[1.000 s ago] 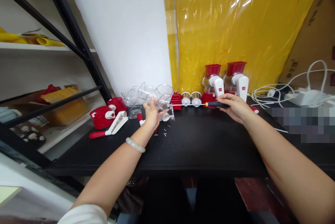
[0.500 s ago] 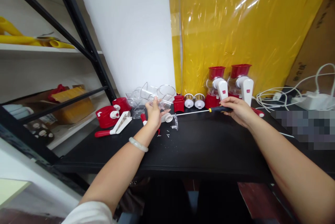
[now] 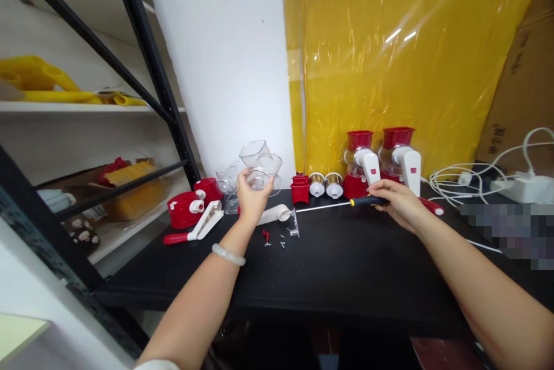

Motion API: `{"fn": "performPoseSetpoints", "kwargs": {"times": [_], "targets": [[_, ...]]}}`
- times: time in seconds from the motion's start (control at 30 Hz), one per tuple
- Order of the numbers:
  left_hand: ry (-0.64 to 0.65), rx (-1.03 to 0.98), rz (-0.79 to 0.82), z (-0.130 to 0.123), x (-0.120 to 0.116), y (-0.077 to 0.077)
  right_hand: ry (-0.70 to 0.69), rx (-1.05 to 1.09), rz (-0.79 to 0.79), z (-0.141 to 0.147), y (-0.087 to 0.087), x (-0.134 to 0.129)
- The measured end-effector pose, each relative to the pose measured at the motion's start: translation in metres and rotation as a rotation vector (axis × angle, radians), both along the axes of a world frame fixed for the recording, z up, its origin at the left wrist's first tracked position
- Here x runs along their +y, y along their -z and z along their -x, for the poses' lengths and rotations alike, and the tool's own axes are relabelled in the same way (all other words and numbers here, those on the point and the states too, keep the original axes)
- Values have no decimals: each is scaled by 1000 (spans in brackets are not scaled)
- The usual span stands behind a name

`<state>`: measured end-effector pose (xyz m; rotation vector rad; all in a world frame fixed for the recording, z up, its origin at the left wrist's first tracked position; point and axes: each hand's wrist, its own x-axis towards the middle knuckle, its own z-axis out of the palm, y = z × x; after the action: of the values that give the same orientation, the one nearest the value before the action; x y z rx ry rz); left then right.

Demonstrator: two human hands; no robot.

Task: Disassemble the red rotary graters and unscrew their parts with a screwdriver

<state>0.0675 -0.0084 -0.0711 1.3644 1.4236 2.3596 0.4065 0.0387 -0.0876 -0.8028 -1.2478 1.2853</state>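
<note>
My left hand is closed on a clear plastic grater housing, raised above the table with its wide opening upward. In my right hand is a screwdriver with a dark handle and yellow collar, its long shaft pointing left. The shaft's tip is by a small clear plastic part standing on the table. Beside that part lies a white crank handle, partly behind my left hand. Small screws and a red piece lie nearer to me.
Two assembled rotary graters stand at the back right, beside metal grating drums and a red part. Red bases, another crank handle and more clear housings are at left. White cables lie far right.
My left hand has lifted the clear housing up from among the other clear parts. My right hand keeps the screwdriver almost in place. The view has tilted slightly upward.
</note>
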Motion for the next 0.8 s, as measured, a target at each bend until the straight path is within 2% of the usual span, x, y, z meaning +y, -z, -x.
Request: {"fn": "performPoseSetpoints", "kwargs": {"times": [0.07,0.17,0.27,0.43,0.6,0.8], "targets": [[-88,109,62,18,7,-7,-6,1,-2,1,1,1],[-125,274,259,45,24,-10,-14,-3,-13,2,3,3],[-236,434,441,64,41,-3,-15,0,-31,2,4,4],[-367,489,735,80,56,9,-7,2,-13,1,4,7],[-405,477,814,88,60,15,-24,24,-9,1,3,7],[-395,471,816,92,58,21,-19,30,-8,1,3,7]]}}
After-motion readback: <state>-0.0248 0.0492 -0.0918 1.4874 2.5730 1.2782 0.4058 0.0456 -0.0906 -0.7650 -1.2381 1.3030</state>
